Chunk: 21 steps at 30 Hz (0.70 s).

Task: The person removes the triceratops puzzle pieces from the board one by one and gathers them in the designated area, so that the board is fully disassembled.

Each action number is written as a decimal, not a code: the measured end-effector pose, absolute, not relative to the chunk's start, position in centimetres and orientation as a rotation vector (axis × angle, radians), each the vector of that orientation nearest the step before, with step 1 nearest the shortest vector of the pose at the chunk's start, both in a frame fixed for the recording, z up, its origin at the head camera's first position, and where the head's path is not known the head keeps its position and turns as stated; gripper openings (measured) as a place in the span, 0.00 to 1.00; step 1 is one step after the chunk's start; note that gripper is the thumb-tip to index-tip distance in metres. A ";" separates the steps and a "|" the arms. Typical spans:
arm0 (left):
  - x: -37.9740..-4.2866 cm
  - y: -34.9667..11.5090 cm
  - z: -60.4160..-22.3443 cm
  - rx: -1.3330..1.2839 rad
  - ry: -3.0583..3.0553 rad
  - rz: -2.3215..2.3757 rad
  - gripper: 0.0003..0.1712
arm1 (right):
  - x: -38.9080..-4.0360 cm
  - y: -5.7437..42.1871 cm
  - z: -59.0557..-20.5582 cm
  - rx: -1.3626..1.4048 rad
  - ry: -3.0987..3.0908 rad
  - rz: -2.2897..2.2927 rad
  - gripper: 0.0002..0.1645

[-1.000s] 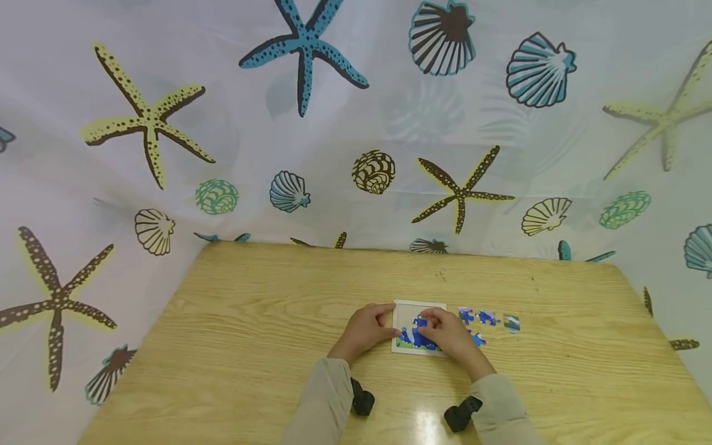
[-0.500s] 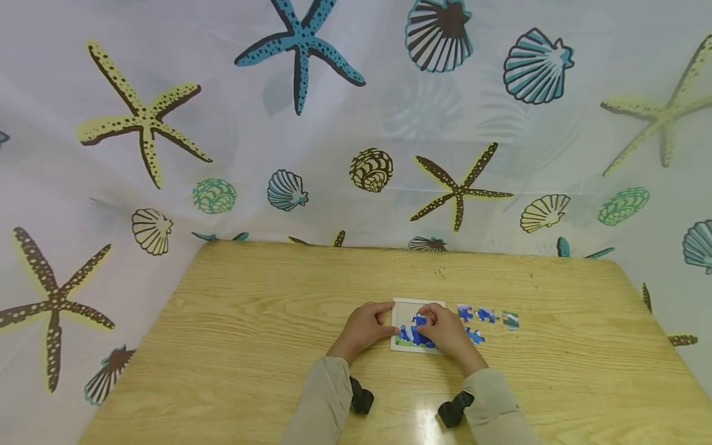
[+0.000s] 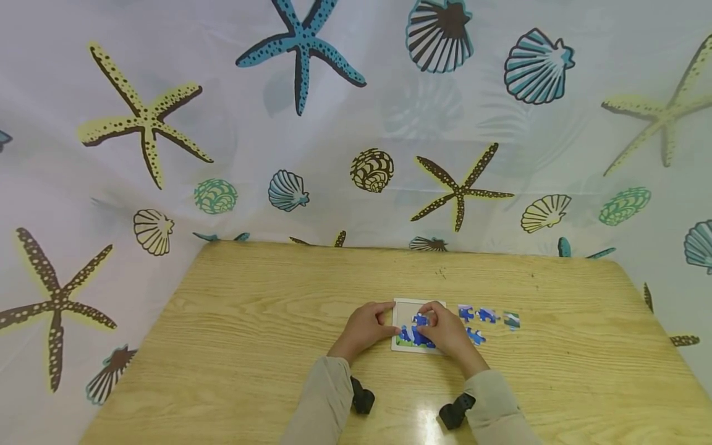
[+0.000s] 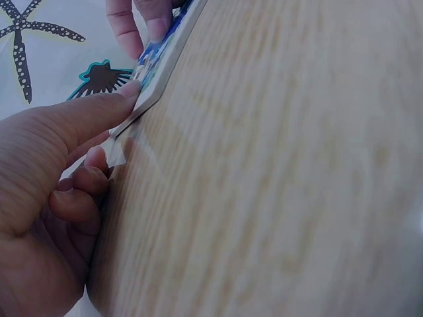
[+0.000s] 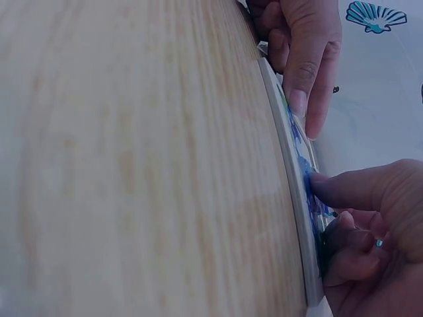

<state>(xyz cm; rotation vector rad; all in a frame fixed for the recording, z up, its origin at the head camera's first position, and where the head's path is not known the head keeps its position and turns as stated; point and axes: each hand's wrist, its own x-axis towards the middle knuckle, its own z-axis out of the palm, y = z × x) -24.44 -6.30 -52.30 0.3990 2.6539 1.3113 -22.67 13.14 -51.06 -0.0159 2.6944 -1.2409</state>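
A white-rimmed jigsaw tray [image 3: 411, 351] lies on the table, its lower part filled with blue and green pieces and its upper left bare. My left hand [image 3: 364, 327] holds the tray's left side, index finger at the far corner and thumb lower down on the rim; the other fingers are curled in. Over the tray's right half, my right hand [image 3: 449, 330] pinches a blue puzzle piece [image 3: 420, 320] between thumb and index finger. In the right wrist view, the right thumb [image 5: 337, 188] presses onto the blue picture surface [image 5: 305, 168]. The right hand hides the tray's right side.
Several loose puzzle pieces [image 3: 487, 316] lie to the right of the tray, one of them a green-grey piece [image 3: 511, 320] farthest right. A wood-grain table [image 3: 267, 309] extends all around. Behind it hangs a white curtain [image 3: 334, 142] printed with starfish and shells.
My right wrist has shifted slightly left, while its fingers stay at the same blue piece. The left hand and tray keep their places; the head view has moved slightly.
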 end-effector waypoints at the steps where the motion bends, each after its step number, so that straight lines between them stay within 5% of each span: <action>1: -24.4 -6.3 -52.3 0.400 2.655 1.311 0.34 | -22.6 13.1 -51.1 -0.013 2.695 -1.240 0.16; 12: -24.4 -6.2 -52.2 0.391 2.662 1.297 0.34 | -22.7 13.1 -51.6 -0.013 2.726 -1.292 0.17; 21: -24.4 -6.2 -52.1 0.390 2.656 1.308 0.34 | -22.6 13.4 -51.8 0.014 2.639 -1.568 0.08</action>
